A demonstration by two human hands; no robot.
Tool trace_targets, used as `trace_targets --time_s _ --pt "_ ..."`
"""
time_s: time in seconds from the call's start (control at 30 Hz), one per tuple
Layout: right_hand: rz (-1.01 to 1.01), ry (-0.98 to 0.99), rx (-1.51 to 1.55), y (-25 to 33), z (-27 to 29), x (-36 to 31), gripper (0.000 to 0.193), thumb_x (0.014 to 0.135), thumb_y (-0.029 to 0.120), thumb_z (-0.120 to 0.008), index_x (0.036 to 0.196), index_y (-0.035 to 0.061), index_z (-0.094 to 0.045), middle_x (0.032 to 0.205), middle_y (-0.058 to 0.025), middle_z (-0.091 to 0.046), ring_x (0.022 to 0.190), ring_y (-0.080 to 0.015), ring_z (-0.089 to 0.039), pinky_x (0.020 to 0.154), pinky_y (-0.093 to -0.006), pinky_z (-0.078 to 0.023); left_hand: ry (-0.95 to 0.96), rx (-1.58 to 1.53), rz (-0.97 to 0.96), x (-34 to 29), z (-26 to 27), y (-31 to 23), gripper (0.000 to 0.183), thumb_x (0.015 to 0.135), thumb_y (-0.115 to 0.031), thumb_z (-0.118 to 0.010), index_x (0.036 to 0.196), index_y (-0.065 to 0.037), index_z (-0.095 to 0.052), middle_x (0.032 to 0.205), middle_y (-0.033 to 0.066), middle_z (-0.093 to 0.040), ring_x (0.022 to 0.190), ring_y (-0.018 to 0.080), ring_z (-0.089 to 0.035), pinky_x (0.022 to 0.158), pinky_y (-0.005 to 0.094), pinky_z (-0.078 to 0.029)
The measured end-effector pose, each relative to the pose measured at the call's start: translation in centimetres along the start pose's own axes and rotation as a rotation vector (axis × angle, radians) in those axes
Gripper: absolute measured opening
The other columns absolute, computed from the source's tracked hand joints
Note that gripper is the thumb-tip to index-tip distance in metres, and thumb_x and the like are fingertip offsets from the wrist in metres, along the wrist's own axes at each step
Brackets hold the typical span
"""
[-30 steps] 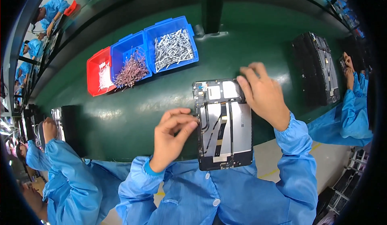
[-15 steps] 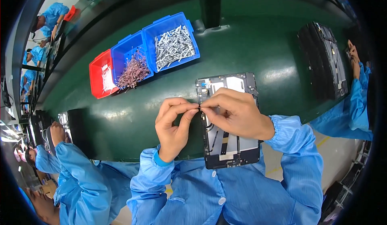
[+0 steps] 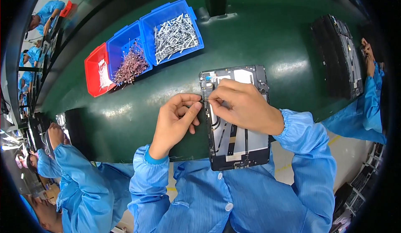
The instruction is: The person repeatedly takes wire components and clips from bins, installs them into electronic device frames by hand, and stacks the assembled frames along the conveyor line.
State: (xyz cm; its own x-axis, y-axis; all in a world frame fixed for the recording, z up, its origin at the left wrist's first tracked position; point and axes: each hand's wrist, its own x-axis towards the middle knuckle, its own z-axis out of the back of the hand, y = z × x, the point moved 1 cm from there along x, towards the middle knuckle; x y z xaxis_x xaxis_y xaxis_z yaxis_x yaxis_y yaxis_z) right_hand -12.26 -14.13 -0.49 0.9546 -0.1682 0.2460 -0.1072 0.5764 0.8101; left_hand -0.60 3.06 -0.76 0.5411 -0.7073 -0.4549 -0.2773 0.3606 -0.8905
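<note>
Bunches right hand (image 3: 244, 111) over opened, black-framed rectangular tablet (image 3: 241, 145); curls left hand (image 3: 177, 115) beside its left edge; cannot tell either grasp.

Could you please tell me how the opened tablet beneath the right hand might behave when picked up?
The opened tablet would probably stay stiff, having a straight, flat frame. It may be fragile, since its inner strips are exposed. Thin and flat, it seems unlikely to roll.

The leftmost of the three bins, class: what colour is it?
The bin is red, best seen in the head view.
</note>
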Motion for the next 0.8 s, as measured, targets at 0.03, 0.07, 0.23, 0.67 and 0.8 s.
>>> trace_targets --time_s 0.03,0.07,0.23,0.67,0.8 --pt "0.000 0.002 -0.025 -0.02 -0.04 -0.02 0.009 0.082 0.003 -0.069 0.089 -0.0003 -0.066 0.082 -0.0097 -0.061 0.068 -0.0236 -0.064 0.060 -0.0338 -0.052 0.001 0.000 0.003 0.12 0.08 0.01 0.025 0.096 -0.010 -0.065 0.115 0.005 -0.059 0.088 0.0058 -0.065 0.063 0.0073 -0.059 0.048 0.0212 -0.047" --pt "-0.003 0.002 -0.024 0.00 -0.08 -0.02 0.009 0.082 0.003 -0.069 0.089 -0.0003 -0.066 0.082 -0.0097 -0.061 0.068 -0.0236 -0.064 0.060 -0.0338 -0.052 0.006 0.004 0.026 0.23 0.24 0.04 0.022 0.096 -0.010 -0.065 0.112 0.005 -0.060 0.086 0.0051 -0.065 0.061 0.0072 -0.059 0.047 0.0210 -0.047" --pt "0.038 0.007 -0.102 0.06 -0.20 -0.07 0.010 0.080 0.004 -0.071 0.089 0.0023 -0.066 0.082 -0.0075 -0.060 0.066 -0.0254 -0.063 0.058 -0.0348 -0.052 0.015 -0.031 0.040 0.52 0.26 -0.29 0.016 0.095 -0.011 -0.067 0.102 0.003 -0.062 0.078 0.0033 -0.064 0.055 0.0067 -0.058 0.042 0.0204 -0.044" --pt "0.157 -0.045 -0.181 -0.52 -0.61 -0.11 0.011 0.084 0.011 -0.067 0.083 0.0039 -0.058 0.081 -0.0069 -0.052 0.060 -0.0236 -0.060 0.047 -0.0354 -0.049 -0.005 0.029 0.044 0.93 -0.06 -0.51 0.014 0.093 -0.011 -0.069 0.097 0.002 -0.064 0.066 0.0013 -0.061 0.051 0.0052 -0.055 0.040 0.0196 -0.041" --pt "0.168 -0.042 -0.200 -0.64 -0.61 -0.12 0.012 0.083 0.011 -0.067 0.082 0.0031 -0.058 0.080 -0.0068 -0.052 0.060 -0.0223 -0.060 0.047 -0.0345 -0.050 -0.021 0.054 0.048 0.97 -0.18 -0.48 0.014 0.094 -0.011 -0.069 0.096 0.001 -0.062 0.064 0.0014 -0.061 0.049 0.0051 -0.054 0.040 0.0194 -0.040"
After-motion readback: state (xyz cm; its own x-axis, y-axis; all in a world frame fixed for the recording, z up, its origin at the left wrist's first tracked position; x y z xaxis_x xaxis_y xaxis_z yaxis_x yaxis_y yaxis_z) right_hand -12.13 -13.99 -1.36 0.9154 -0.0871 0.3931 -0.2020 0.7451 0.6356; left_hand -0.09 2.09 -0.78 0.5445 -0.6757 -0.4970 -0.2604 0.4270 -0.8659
